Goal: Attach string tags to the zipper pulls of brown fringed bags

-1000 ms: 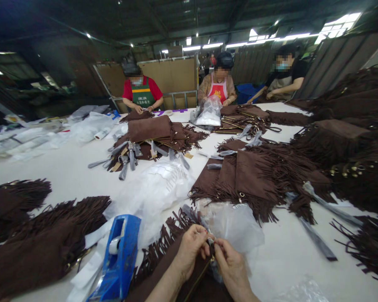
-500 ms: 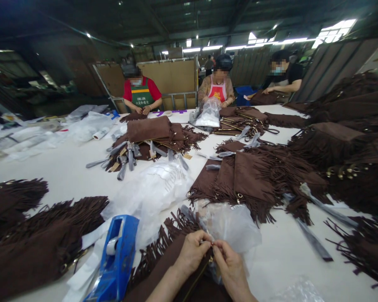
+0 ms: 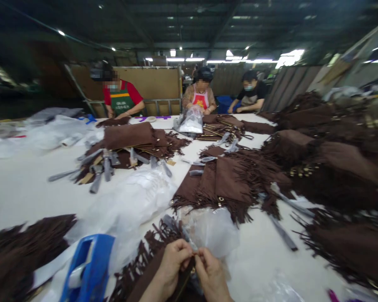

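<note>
A brown fringed bag with a gold-coloured zipper lies in front of me, partly under my forearms. Above its zipper end, my left hand is closed in a pinch, thumb against fingers. My right hand pinches at the same spot, fingertips almost meeting the left ones. Something small and reddish shows between the fingertips, too small to name. Just beyond the hands lies a clear plastic bag. A grey wrapped strip runs up from near the fingers.
A blue tape dispenser stands left of my hands. Stacks of brown fringed bags cover the middle, and a large heap rises at right. White plastic bags lie mid-table. Three people work across the table.
The view has turned right, so the table's things sit further left. My hands keep pinching at the same spot by the zipper end. The person in red sleeves has turned their head.
</note>
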A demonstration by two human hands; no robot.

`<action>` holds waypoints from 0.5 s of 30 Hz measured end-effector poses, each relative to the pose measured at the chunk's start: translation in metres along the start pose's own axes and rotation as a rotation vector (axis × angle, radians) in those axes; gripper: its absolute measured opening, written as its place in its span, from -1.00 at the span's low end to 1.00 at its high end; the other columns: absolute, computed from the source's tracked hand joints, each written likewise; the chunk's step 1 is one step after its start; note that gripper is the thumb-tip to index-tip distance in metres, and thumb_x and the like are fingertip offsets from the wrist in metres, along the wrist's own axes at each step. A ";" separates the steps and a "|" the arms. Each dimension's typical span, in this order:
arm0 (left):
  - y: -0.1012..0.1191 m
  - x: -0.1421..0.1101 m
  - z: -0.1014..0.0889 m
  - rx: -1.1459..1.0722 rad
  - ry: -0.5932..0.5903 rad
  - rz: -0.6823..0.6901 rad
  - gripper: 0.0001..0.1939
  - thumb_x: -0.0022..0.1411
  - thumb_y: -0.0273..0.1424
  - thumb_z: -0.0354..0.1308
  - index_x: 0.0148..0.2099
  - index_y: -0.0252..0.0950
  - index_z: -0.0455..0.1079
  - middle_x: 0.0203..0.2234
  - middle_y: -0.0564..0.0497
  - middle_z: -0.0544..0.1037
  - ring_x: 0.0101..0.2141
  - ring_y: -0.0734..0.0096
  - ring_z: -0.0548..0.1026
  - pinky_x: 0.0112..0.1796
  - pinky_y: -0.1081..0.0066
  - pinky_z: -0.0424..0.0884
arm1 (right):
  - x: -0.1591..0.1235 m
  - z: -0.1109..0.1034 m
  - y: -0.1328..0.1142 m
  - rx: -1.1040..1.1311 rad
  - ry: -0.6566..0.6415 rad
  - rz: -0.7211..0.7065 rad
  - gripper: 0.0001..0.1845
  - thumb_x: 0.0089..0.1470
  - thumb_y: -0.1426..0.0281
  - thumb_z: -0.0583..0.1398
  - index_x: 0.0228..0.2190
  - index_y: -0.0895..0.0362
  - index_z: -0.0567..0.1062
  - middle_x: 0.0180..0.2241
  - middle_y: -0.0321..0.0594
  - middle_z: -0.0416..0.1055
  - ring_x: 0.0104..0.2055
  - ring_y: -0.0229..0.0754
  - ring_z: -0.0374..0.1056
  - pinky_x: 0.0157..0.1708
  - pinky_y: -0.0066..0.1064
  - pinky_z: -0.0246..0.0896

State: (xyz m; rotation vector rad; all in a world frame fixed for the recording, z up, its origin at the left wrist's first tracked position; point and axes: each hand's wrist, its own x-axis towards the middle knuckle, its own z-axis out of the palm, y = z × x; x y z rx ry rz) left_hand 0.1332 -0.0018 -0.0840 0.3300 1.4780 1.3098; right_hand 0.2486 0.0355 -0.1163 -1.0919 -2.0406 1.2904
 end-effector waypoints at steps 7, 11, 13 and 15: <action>-0.009 0.011 0.000 -0.074 -0.053 -0.048 -0.60 -0.19 -0.10 0.23 -0.60 -0.34 0.24 -0.91 0.23 0.13 -0.82 0.77 -0.07 -0.67 0.60 -0.23 | 0.006 0.014 0.000 -0.088 0.170 0.082 -0.78 -0.01 0.36 0.00 -0.55 0.12 0.39 -0.70 -0.38 0.29 -0.65 -0.33 0.18 -0.63 -0.55 0.03; -0.006 0.012 -0.009 -0.080 -0.156 -0.173 -0.47 -0.32 0.05 0.25 -0.64 -0.32 0.20 -0.90 0.24 0.12 -0.86 0.76 -0.10 -0.72 0.59 -0.24 | -0.003 0.011 0.011 0.003 0.066 0.120 -0.84 -0.09 0.30 0.13 -0.42 0.06 0.46 -0.72 -0.46 0.26 -0.66 -0.34 0.17 -0.65 -0.57 0.03; -0.005 0.010 -0.019 -0.027 -0.220 -0.243 -0.44 -0.43 0.07 0.28 -0.65 -0.31 0.19 -0.89 0.22 0.14 -0.85 0.75 -0.09 -0.73 0.58 -0.25 | -0.009 0.006 0.020 0.074 -0.025 0.153 -0.79 -0.17 0.27 0.20 -0.38 0.03 0.48 -0.71 -0.47 0.29 -0.67 -0.36 0.16 -0.68 -0.59 0.00; -0.004 0.005 -0.029 0.019 -0.214 -0.240 -0.45 -0.48 0.03 0.33 -0.61 -0.32 0.23 -0.83 0.17 0.24 -0.81 0.75 -0.05 -0.71 0.59 -0.24 | -0.013 0.001 0.032 0.148 -0.099 0.182 -0.77 -0.22 0.28 0.24 -0.40 0.03 0.50 -0.67 -0.46 0.34 -0.66 -0.38 0.17 -0.68 -0.59 -0.02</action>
